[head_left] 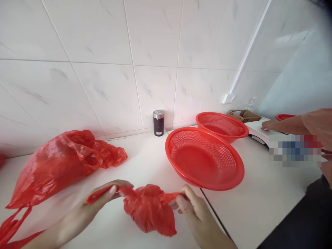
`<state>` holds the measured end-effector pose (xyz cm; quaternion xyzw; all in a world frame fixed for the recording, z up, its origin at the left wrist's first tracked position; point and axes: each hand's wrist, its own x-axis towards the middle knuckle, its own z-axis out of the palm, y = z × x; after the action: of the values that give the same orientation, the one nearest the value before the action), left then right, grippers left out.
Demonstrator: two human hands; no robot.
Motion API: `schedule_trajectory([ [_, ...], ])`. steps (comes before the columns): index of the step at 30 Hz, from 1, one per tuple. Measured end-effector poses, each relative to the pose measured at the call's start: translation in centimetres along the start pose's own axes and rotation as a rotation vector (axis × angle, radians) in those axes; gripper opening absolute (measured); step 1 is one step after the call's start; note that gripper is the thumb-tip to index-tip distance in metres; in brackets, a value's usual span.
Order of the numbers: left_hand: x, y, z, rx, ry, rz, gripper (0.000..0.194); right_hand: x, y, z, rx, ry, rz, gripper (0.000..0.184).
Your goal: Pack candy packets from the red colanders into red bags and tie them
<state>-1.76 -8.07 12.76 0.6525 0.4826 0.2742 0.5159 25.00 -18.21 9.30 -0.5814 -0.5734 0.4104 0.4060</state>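
A small red plastic bag (149, 211) hangs bunched between my two hands, low over the white counter (259, 204). My left hand (103, 199) pinches one of its handles, pulled out to the left. My right hand (189, 204) pinches the other handle on the right side. The bag's contents are hidden inside the plastic.
A larger red plastic bag (57, 164) lies on the counter at the left. Two red mesh baskets (204, 159) (221, 125) sit at centre right, a dark jar with a metal lid (158, 123) by the tiled wall. Another person's arm (290, 125) reaches in at the right, near a cardboard box (243, 115).
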Motion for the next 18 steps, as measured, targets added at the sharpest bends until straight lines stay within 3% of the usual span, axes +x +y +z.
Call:
schedule_trajectory([
  [2, 1.3, -0.8, 1.9, 0.043, -0.045, 0.075, 0.036, 1.0, 1.1, 2.4, -0.171, 0.061, 0.005, 0.023],
  [5, 4.0, -3.0, 5.0, 0.155, 0.012, 0.185, 0.037, 2.6, 3.1, 5.2, -0.363, 0.136, 0.02, 0.021],
  [9, 7.2, -4.7, 7.7, 0.26, 0.003, 0.216, 0.024, 3.8, 5.8, 6.5, -0.238, 0.167, 0.046, 0.018],
  [14, 9.2, -4.1, 7.8, 0.331, -0.2, 0.262, 0.021, 3.8, 6.7, 5.4, 0.067, 0.142, 0.106, 0.018],
  [18, 9.6, -3.8, 6.9, 0.312, -0.33, 0.29, 0.022, 3.5, 7.3, 4.7, 0.113, 0.154, 0.179, 0.019],
])
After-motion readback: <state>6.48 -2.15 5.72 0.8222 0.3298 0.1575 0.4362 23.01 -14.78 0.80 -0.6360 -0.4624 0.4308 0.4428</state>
